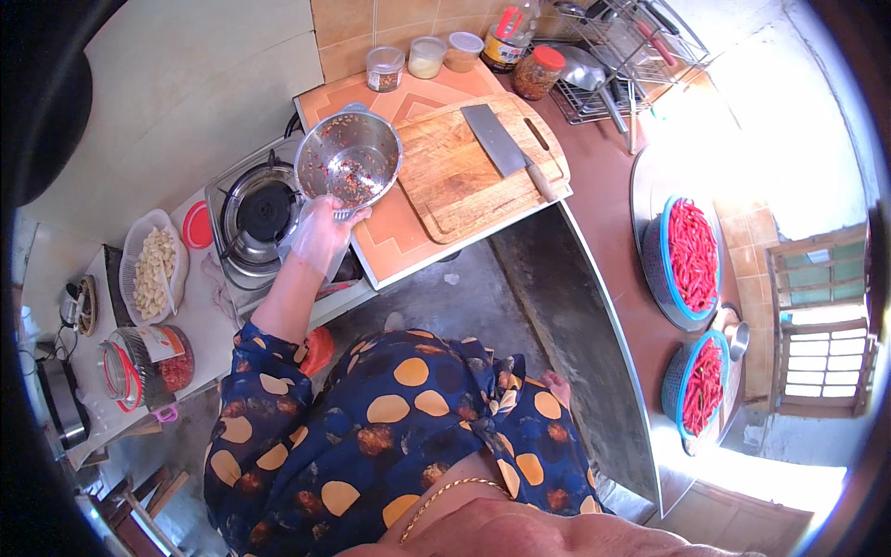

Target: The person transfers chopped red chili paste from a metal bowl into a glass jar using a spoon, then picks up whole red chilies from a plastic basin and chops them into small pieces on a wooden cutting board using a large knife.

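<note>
My left hand (pixel 321 233), in a thin clear plastic glove, grips the near handle of a steel pot (pixel 348 159). Bits of chopped red chili and garlic cling to the pot's wall and bottom. The pot is at the orange board's left end, beside the gas burner (pixel 263 211). Right of it, a cleaver (pixel 495 141) lies on a wooden cutting board (pixel 438 177). My right hand (pixel 557 388) hangs low by my side, away from the counter, partly hidden by the sleeve; its fingers are too small to judge.
Peeled garlic fills a white basket (pixel 127 268) at left, near a large jar (pixel 150 365) of red chopped food. Two blue baskets (pixel 653 254) (pixel 672 390) of red chilies stand on the right counter. Jars (pixel 426 57) and a wire rack (pixel 592 104) line the back.
</note>
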